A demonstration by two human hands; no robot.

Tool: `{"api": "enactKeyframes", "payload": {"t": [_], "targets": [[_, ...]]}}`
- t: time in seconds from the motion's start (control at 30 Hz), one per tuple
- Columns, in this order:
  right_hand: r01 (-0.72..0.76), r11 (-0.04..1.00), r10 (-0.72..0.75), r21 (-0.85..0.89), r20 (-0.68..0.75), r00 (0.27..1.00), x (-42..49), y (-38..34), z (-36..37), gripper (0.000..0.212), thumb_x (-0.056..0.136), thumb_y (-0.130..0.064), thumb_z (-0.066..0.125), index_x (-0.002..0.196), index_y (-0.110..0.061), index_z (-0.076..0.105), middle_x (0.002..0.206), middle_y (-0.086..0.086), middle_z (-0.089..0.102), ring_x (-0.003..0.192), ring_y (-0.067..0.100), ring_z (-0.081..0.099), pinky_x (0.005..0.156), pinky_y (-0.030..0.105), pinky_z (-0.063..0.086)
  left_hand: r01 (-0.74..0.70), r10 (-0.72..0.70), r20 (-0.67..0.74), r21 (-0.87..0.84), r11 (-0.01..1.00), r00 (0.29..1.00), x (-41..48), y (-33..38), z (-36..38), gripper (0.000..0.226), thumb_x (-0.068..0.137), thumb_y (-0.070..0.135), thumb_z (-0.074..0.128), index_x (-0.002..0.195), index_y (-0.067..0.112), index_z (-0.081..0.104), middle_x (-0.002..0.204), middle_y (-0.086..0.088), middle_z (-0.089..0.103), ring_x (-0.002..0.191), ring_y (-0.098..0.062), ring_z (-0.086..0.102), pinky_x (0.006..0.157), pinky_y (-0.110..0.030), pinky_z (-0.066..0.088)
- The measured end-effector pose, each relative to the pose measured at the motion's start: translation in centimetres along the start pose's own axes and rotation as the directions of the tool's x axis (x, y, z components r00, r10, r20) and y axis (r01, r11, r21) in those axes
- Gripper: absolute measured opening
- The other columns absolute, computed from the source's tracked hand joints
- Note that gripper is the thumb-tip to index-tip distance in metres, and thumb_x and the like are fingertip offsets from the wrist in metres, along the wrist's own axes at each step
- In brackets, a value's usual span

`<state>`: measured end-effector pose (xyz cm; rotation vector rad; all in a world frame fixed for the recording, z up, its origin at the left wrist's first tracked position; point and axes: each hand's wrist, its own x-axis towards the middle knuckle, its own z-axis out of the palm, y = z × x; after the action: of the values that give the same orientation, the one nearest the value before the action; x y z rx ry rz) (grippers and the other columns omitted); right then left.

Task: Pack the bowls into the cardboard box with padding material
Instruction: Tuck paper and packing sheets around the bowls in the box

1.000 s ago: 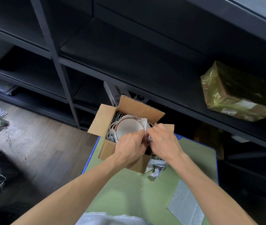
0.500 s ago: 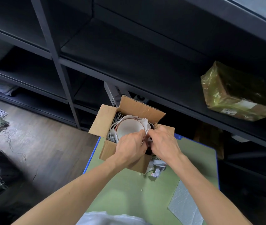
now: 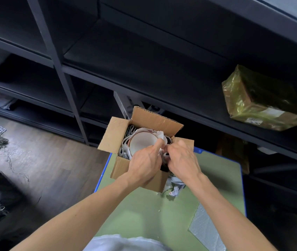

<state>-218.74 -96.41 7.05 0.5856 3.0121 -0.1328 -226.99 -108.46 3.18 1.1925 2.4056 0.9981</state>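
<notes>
Just the one camera, worn on the head, looking forward and steeply down along both forearms. It's a wide-angle lens and the frame is rolled a bit, so the shelf edges run downhill to the right. It sits close in. The left hand (image 3: 144,163) and right hand (image 3: 182,160) land mid-frame over the open cardboard box (image 3: 118,134), pinching at the white paper (image 3: 160,135). The green desk (image 3: 144,214) runs off the bottom edge. Further out there's dark shelving (image 3: 144,69) across the top, a plastic-wrapped parcel (image 3: 260,102) right and wood floor (image 3: 53,169) left.
</notes>
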Motion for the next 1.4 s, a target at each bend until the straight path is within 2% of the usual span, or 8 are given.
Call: {"api": "enactKeyframes", "payload": {"t": [0.1, 0.23, 0.47, 0.77, 0.87, 1.0, 1.2, 1.4], "targets": [[0.025, 1.0, -0.025, 0.01, 0.003, 1.0, -0.3, 0.2, -0.6, 0.015, 0.085, -0.02, 0.064, 0.099, -0.019, 0.068, 0.088, -0.005, 0.066, 0.093, 0.02, 0.047, 0.072, 0.03, 0.034, -0.056, 0.056, 0.029, -0.009, 0.998, 0.998, -0.1, -0.5, -0.2, 0.013, 0.093, 0.018, 0.048, 0.101, 0.027, 0.041, 0.074, 0.005, 0.053, 0.063, -0.029, 0.051, 0.05, -0.035, 0.037], [0.002, 1.0, -0.001, 0.025, -0.008, 1.0, -0.2, 0.6, -0.7, 0.013, 0.082, -0.018, 0.066, 0.094, -0.024, 0.068, 0.086, -0.007, 0.064, 0.094, 0.019, 0.049, 0.079, 0.033, 0.043, -0.073, 0.073, 0.072, 0.004, 0.997, 0.995, 0.0, -1.1, -0.2, 0.01, 0.09, 0.019, 0.051, 0.096, 0.025, 0.056, 0.083, 0.002, 0.057, 0.07, -0.026, 0.055, 0.055, -0.037, 0.044], [-0.029, 0.998, 0.03, -0.054, 0.006, 1.0, 0.5, -0.4, 0.4, 0.025, 0.065, 0.002, 0.068, 0.074, -0.017, 0.055, 0.062, -0.003, 0.056, 0.077, 0.025, 0.048, 0.063, 0.034, 0.03, -0.081, 0.082, 0.066, -0.018, 0.997, 0.994, 0.1, -1.1, 0.0, 0.009, 0.085, 0.014, 0.051, 0.091, 0.016, 0.057, 0.081, 0.0, 0.058, 0.068, -0.027, 0.055, 0.057, -0.039, 0.044], [-0.029, 0.999, 0.031, -0.037, 0.057, 0.998, 0.2, 0.1, -0.2, 0.012, 0.09, -0.028, 0.061, 0.099, -0.03, 0.068, 0.094, -0.01, 0.066, 0.099, 0.018, 0.047, 0.083, 0.033, 0.037, -0.063, 0.03, 0.207, 0.15, 0.987, 0.978, 0.2, -0.4, -0.7, 0.023, 0.092, 0.028, 0.054, 0.107, 0.032, 0.072, 0.085, 0.002, 0.045, 0.078, -0.026, 0.057, 0.058, -0.031, 0.033], [-0.039, 0.998, 0.041, -0.05, 0.048, 0.998, 0.2, 0.0, -0.3, 0.018, 0.082, -0.015, 0.064, 0.095, -0.026, 0.069, 0.088, -0.007, 0.066, 0.096, 0.019, 0.048, 0.078, 0.032, 0.036, -0.1, 0.029, 0.3, 0.224, 0.969, 0.953, 1.4, 0.0, -0.9, 0.02, 0.091, 0.035, 0.06, 0.105, 0.032, 0.074, 0.085, 0.002, 0.047, 0.086, -0.026, 0.06, 0.061, -0.032, 0.036], [-0.032, 0.998, 0.035, -0.059, 0.055, 0.998, 0.1, -0.1, -1.0, 0.023, 0.072, -0.001, 0.057, 0.087, -0.017, 0.062, 0.084, -0.002, 0.064, 0.093, 0.024, 0.047, 0.073, 0.031, 0.026, -0.178, 0.06, 0.327, 0.343, 0.923, 0.943, 2.2, 1.1, -0.8, 0.017, 0.088, 0.02, 0.059, 0.1, 0.021, 0.072, 0.1, -0.002, 0.064, 0.092, -0.028, 0.065, 0.062, -0.033, 0.043], [-0.06, 0.997, 0.056, 0.048, 0.078, 0.995, 0.1, -0.2, -1.4, 0.023, 0.08, -0.009, 0.063, 0.091, -0.028, 0.07, 0.088, -0.009, 0.065, 0.093, 0.018, 0.042, 0.073, 0.03, 0.026, -0.156, 0.076, 0.315, 0.237, 0.959, 0.946, 1.8, 0.0, -0.5, 0.021, 0.085, 0.013, 0.055, 0.098, 0.014, 0.072, 0.091, -0.002, 0.052, 0.09, -0.031, 0.059, 0.064, -0.034, 0.036], [-0.127, 0.992, 0.122, 0.021, 0.166, 0.978, 0.6, -0.7, -0.9, 0.017, 0.081, -0.014, 0.06, 0.079, -0.03, 0.065, 0.087, -0.002, 0.047, 0.09, 0.025, 0.043, 0.069, 0.031, 0.026, -0.105, 0.061, 0.31, 0.129, 0.986, 0.949, 1.5, -0.6, -0.6, 0.022, 0.08, 0.013, 0.057, 0.09, 0.024, 0.073, 0.087, -0.001, 0.05, 0.082, -0.031, 0.06, 0.069, -0.042, 0.05]]}}
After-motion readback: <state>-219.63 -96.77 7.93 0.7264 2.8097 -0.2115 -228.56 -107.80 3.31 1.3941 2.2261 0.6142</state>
